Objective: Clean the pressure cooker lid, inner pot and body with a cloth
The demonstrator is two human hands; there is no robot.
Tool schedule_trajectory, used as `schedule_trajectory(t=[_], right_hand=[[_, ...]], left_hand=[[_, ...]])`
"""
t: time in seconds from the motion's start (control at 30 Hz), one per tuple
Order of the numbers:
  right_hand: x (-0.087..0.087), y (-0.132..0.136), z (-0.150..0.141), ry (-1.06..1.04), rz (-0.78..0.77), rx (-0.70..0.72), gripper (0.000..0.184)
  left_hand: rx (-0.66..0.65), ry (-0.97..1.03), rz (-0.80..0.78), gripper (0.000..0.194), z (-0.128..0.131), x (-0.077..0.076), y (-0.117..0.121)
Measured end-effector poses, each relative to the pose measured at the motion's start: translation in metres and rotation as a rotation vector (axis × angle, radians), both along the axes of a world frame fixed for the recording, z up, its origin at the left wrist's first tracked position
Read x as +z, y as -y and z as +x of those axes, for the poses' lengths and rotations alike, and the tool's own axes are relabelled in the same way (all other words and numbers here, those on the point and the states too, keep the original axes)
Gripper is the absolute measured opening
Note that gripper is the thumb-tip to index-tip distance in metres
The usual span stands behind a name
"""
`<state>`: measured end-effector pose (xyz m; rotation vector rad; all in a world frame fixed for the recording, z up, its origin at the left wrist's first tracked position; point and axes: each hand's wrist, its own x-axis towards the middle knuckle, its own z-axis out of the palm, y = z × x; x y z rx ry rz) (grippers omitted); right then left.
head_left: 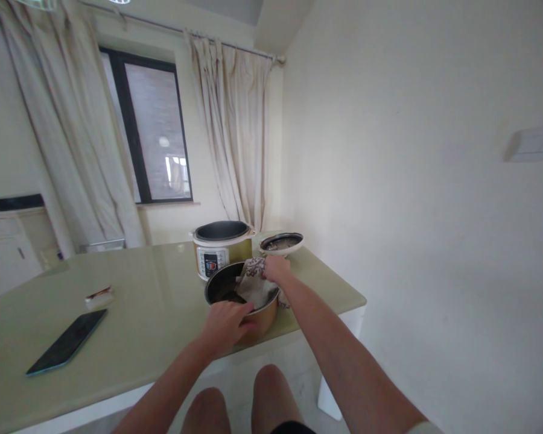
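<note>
Our right grip (277,269) is closed on the cloth (256,286) at the far right of the pot (265,322), and our left grip (228,325) pinches the near rim, thumb over the top, fingers against the outer wall. From the right grip the cloth hangs down and toward us into the pot, its length slanting toward the left grip; a patterned part also shows outside the right wall. The relation that matters, we judge, is this: the right hand has the cloth, while the left is nearer the pot's front wall, with the opening lying between the two. Just beyond both grips stands the cooker (241,250), open at the top; past the right grip sits the lid (283,242). Well left of the left grip, the phone (67,343) lies on the counter (154,301).
</note>
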<state>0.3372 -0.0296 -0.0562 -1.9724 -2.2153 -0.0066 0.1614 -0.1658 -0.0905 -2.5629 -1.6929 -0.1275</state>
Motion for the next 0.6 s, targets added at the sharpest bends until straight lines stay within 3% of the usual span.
schedule_trajectory(t=[0.13, 0.23, 0.33, 0.43, 0.53, 0.6], right_hand=[[0.005, -0.001, 0.002, 0.031, 0.052, 0.138, 0.042], [0.015, 0.004, 0.002, 0.038, 0.150, 0.175, 0.035], [0.028, 0.014, -0.001, 0.027, 0.288, 0.210, 0.035], [0.032, 0.026, -0.017, -0.025, 0.375, 0.440, 0.040], [0.017, 0.032, -0.041, 0.021, 0.090, 0.774, 0.038], [0.002, 0.030, -0.054, 0.075, -0.129, 0.841, 0.025]], left_hand=[[-0.097, 0.039, -0.067, 0.019, -0.048, 0.011, 0.005], [-0.064, -0.008, -0.110, 0.019, -0.062, 0.020, 0.006], [-0.010, -0.081, -0.128, 0.040, -0.049, 0.022, 0.007], [-0.014, -0.003, -0.099, 0.059, -0.016, 0.019, 0.010], [-0.004, 0.070, -0.062, 0.058, 0.015, 0.014, 0.010], [0.021, 0.058, -0.036, 0.043, 0.024, 0.010, 0.009]])
